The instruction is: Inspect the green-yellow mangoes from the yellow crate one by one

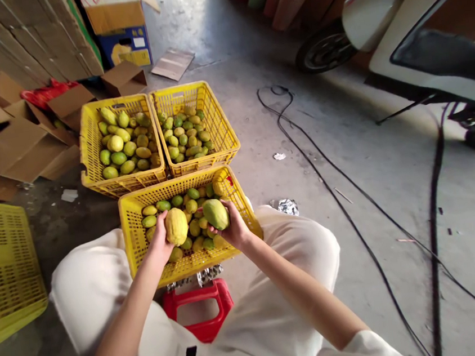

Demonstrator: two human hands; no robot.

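Observation:
My left hand (161,235) is closed around a large, bumpy yellow lemon (177,227). In my right hand (235,227) there is a greener lemon (216,214), gripped from its right side. Both fruits are held apart, above a yellow plastic crate (130,243) between my knees. Inside that crate lie several smaller green and yellow lemons (194,228). Beyond it stand two more yellow crates, the left one (85,143) holding larger lemons (125,141) and the right one (223,120) holding smaller lemons (182,135).
A red plastic stool (209,331) shows between my legs. To the left are another yellow crate (5,270) and opened cardboard boxes (17,147). Black cables (342,201) run across the floor at right, near a parked scooter (400,30). Crumpled foil (288,206) lies beside my right knee.

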